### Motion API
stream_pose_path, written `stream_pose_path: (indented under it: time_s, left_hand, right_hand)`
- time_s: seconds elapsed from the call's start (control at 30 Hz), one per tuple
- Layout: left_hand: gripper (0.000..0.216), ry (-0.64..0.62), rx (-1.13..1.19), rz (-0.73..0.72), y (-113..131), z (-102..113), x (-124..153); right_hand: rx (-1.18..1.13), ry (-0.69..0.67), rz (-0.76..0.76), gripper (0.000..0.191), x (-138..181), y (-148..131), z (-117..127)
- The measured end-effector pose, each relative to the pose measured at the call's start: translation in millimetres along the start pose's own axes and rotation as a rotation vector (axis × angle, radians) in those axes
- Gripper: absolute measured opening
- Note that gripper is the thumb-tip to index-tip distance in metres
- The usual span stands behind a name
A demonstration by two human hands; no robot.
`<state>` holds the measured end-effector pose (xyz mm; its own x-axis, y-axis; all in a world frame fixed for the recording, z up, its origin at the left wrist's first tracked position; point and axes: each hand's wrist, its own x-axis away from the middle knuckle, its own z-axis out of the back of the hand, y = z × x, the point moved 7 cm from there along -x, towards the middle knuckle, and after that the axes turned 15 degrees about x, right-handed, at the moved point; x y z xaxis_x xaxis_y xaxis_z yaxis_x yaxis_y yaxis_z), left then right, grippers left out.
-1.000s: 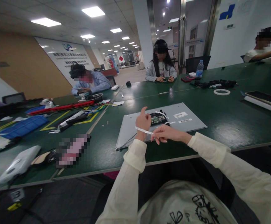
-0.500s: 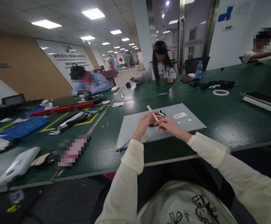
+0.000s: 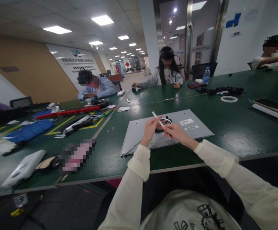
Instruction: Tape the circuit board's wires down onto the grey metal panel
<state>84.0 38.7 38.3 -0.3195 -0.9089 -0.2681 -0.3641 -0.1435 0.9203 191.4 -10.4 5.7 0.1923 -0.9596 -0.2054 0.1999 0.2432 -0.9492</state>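
Observation:
A thin white strip (image 3: pixel 158 119) slants between my two hands, above a flat grey panel (image 3: pixel 198 123). My left hand (image 3: pixel 150 129) pinches the strip around its middle, and its upper end sticks out past the fingers. At the strip's lower end, my right hand (image 3: pixel 176 133) has its fingertips closed on it. Behind the fingers, a black part with wiring (image 3: pixel 168 120) lies on the panel, partly hidden by both hands. Two white labels show on the panel's right side, one of them a label with a barcode (image 3: pixel 191 127).
Left on the green table (image 3: pixel 110 153) are a blue tray (image 3: pixel 28 131), a white device (image 3: pixel 25 167) and a blurred pink item (image 3: pixel 78 156). A white ring (image 3: pixel 229 99), a phone (image 3: pixel 273 105) and a water bottle (image 3: pixel 206 76) stand right. Several people sit around.
The view has shifted slightly. Both my hands keep nearly the same pose on the strip. Across the table, a person's hand has come down to a small dark object.

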Motion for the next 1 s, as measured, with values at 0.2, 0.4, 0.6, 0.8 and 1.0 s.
stream_pose_path:
  time_s: [0.2, 0.4, 0.6, 0.8, 1.0]
  left_hand:
    - [0.044, 0.194, 0.112, -0.076, 10.4, 29.6, -4.4]
    - [0.048, 0.236, 0.127, 0.064, 6.3, 36.0, -3.4]
    - [0.040, 0.118, 0.107, 0.139, -1.7, 21.3, -1.3]
    - [0.038, 0.187, 0.059, -0.015, 4.9, 29.2, -3.2]
    - [0.041, 0.239, -0.060, -0.104, 7.8, 31.2, -4.1]
  right_hand:
    - [0.062, -0.056, 0.041, 0.038, 4.0, -5.3, -4.9]
    - [0.077, -0.036, 0.057, 0.037, 4.2, -4.3, -3.2]
    - [0.122, -0.019, 0.083, 0.034, 4.7, -3.9, -2.3]
    - [0.203, 0.034, 0.062, 0.036, 1.7, 0.3, 3.1]
    - [0.194, 0.041, 0.064, 0.036, 0.2, -0.4, 3.7]
